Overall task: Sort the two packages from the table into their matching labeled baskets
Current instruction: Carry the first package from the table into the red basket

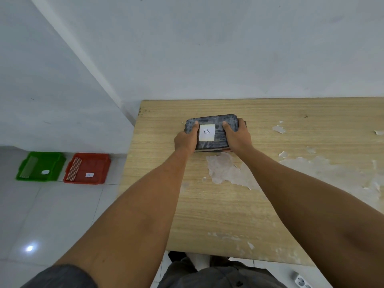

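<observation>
package B (216, 132) | flat, long axis left-right | left hand (185, 140), right hand (239, 136) gripping ends

A white label (207, 132) on the dark package (212, 133) reads "B"; the orange basket (87, 169) is tagged "B" too.

Dark package (212, 133) labelled B, flat on table (228, 204)
</observation>
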